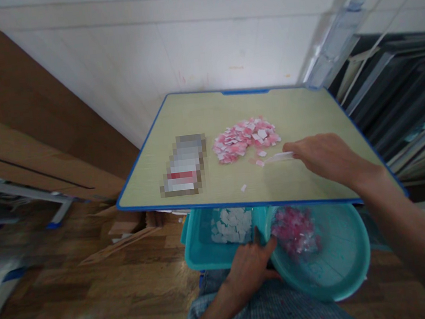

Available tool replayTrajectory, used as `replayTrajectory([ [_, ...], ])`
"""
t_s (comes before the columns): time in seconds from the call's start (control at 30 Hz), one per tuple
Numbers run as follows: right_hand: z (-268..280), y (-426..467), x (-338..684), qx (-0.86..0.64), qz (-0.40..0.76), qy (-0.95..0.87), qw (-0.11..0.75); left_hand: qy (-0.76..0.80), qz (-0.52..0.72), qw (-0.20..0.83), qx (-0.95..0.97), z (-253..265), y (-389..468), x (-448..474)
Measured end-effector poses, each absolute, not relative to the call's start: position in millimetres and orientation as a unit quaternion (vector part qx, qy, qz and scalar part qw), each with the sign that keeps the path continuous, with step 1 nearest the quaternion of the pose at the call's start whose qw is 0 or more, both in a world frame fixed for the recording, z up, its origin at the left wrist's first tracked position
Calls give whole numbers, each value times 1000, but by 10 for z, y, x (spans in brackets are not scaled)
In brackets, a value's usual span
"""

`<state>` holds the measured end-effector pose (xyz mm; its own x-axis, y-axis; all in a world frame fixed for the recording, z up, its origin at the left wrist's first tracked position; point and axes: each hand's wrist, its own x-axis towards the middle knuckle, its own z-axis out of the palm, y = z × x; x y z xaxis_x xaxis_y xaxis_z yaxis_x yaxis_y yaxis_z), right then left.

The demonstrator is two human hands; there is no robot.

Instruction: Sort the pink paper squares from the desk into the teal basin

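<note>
My right hand (322, 157) is closed around a thin white tool (279, 157) above a cream board with a blue rim (191, 111). The tool's far end meets a small pale piece (260, 163); its exact kind is unclear. Just beyond lies a heap of small pink and white pieces (246, 137). Below the board's front edge, my left hand (250, 268) has its fingers apart at the adjoining rims of a teal rectangular bin (204, 260) and a round teal basin (357, 268). White flat pieces (233, 224) lie in the bin, pink clear-looking pieces (295, 229) in the basin.
A blurred-out phone-shaped object (184, 165) lies on the board's left side. One loose white piece (244, 187) sits near the front edge. Behind is a white wall (222, 45). Dark stacked panels (405, 71) stand at right, brown cardboard (37, 102) at left.
</note>
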<state>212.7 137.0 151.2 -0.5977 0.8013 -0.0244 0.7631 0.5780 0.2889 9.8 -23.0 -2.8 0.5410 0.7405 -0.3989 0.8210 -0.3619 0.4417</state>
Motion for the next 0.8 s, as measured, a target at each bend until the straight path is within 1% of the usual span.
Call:
replayTrajectory([
  [0.07, 1511, 1340, 2140, 446, 124, 883, 73, 474, -66, 307, 823, -24, -226, 98],
  [0.2, 1536, 1261, 2164, 428, 81, 896, 88, 466, -75, 321, 821, 9, -208, 99],
  [0.33, 1547, 1228, 2207, 474, 100, 870, 96, 469, -70, 312, 823, 19, -207, 101],
  [0.43, 1558, 1217, 2228, 462, 73, 877, 107, 470, -71, 309, 824, 10, -215, 100],
  [0.57, 1575, 1204, 2255, 512, 105, 843, 125, 470, -73, 317, 820, 0, -217, 99],
  [0.7, 1565, 1196, 2340, 472, 39, 874, 106, 471, -75, 320, 819, 0, -217, 97],
  [0.8, 1568, 1181, 2376, 484, 42, 869, 99, 469, -74, 321, 819, 4, -217, 96],
])
